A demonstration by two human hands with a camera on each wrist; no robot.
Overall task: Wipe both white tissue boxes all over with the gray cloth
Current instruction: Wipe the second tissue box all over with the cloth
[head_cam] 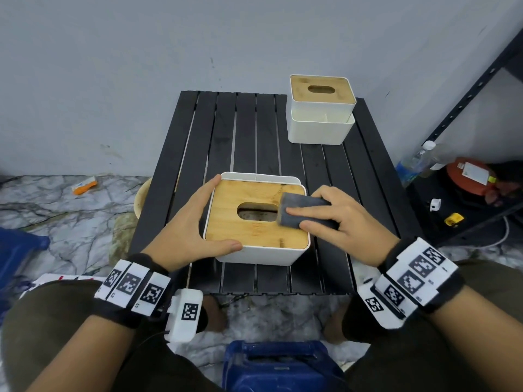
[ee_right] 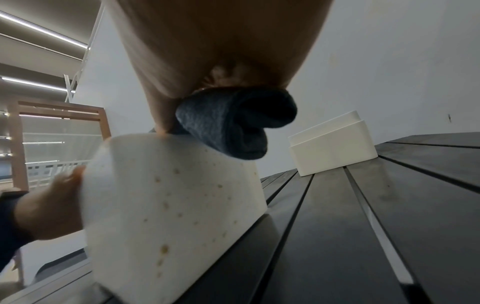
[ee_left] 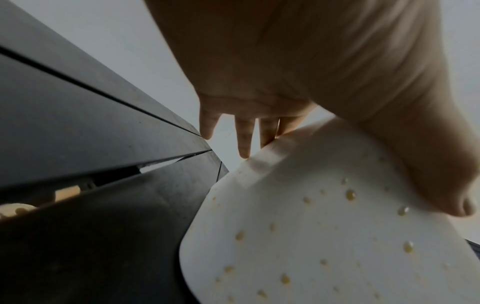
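Near tissue box, white, bamboo lid, brown-spotted sides, at your table's front edge; gray cloth folded on its lid. Far tissue box at the back-right corner.

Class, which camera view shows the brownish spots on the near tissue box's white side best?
The left wrist view: the near tissue box fills it, with raised droplets sharp on its wall. The right wrist view shows them too, slightly blurred. The head view shows mainly its wooden lid; no spots are discernible.
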